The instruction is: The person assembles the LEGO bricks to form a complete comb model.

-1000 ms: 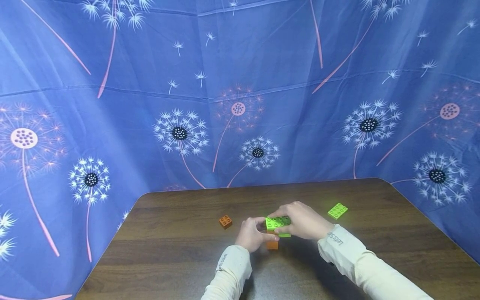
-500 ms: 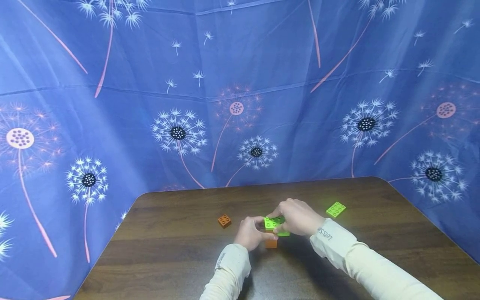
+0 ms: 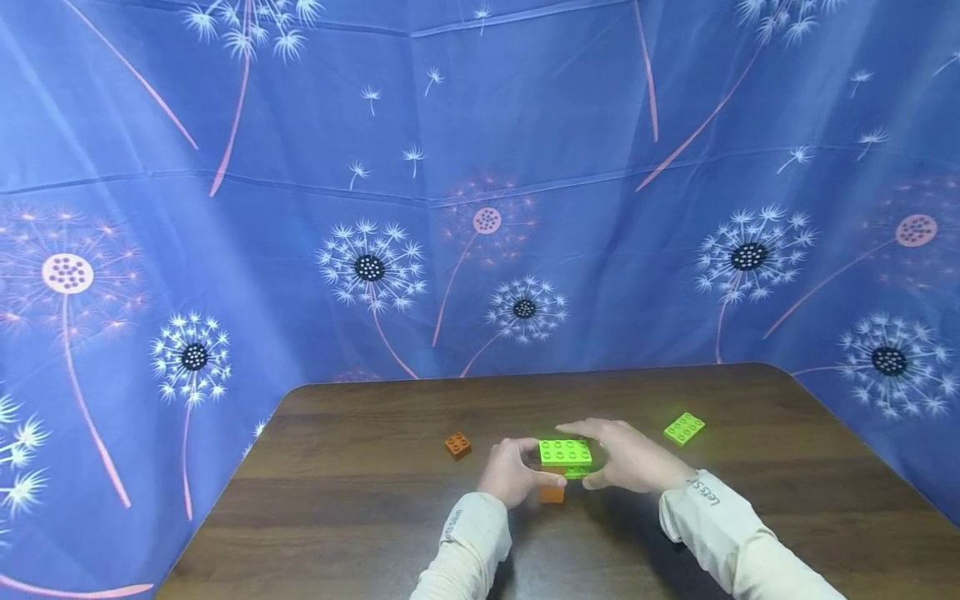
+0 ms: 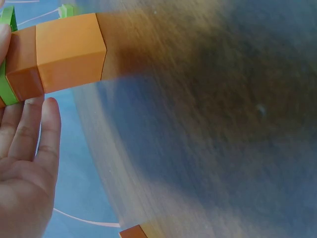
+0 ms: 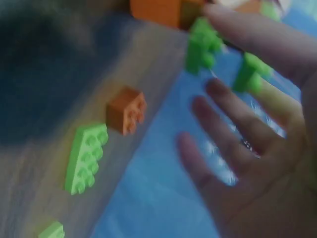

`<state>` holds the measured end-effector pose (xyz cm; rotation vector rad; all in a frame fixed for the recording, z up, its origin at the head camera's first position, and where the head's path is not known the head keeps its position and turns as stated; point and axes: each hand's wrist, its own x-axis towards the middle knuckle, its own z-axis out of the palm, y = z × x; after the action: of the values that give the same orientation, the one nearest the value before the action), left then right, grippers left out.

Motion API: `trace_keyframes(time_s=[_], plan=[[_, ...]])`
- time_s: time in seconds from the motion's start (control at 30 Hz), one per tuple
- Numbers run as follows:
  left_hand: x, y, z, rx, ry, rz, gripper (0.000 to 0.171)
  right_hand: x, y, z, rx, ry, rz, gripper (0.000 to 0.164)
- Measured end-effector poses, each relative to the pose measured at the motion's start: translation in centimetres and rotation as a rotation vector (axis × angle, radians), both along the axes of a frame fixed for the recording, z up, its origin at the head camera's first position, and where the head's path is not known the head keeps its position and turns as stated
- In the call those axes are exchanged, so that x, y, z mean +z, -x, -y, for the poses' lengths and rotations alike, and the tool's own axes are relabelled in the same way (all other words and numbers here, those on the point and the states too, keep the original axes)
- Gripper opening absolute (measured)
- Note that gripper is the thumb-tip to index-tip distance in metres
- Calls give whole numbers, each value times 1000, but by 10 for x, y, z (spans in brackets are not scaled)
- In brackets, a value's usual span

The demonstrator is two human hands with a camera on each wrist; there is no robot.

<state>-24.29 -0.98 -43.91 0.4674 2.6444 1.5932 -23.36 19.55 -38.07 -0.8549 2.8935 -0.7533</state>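
Midway between the left and right edges of the table (image 3: 360, 517), I have one upright stack (image 3: 564, 460) of toy bricks. On its top lies a long green brick (image 3: 566, 449) with the studs looking upward; under it come orange parts and a lower green piece (image 3: 577, 472) at the right side, and at the bottom is a light orange brick (image 4: 72, 52), whose blurred reflection begins directly at its end. My left hand (image 3: 508, 477) grips the stack from its left side, thumb in front and fingers behind. My right hand (image 3: 633, 458) is open around the right end of the stack, thumb and fingers apart; whether it touches a brick, I cannot tell. Toward the back left corner of the table lies a small orange brick (image 3: 457, 446), well apart from the stack, and toward the back right corner a second green brick (image 3: 684, 427). From my right wrist I see an orange block (image 5: 126, 110) near a green block (image 5: 86, 157), and a further green bit (image 5: 52, 231), cut by the border of that view. Behind the back edge hangs a blue cloth (image 3: 450, 100) with printed dandelions
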Motion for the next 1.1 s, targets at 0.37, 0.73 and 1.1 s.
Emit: trace_keyframes(time_s=[0.37,0.73,1.1], plan=[[0,0,-1,33,45,8,41,-13,28,-21,-171,-64,-24,55],[-1,-5,-6,27,26,15,42,-49,59,-13,-191,-228,-145,45],[-2,-2,-4,34,50,-27,40,-57,63,-8,-242,-170,-172,32]])
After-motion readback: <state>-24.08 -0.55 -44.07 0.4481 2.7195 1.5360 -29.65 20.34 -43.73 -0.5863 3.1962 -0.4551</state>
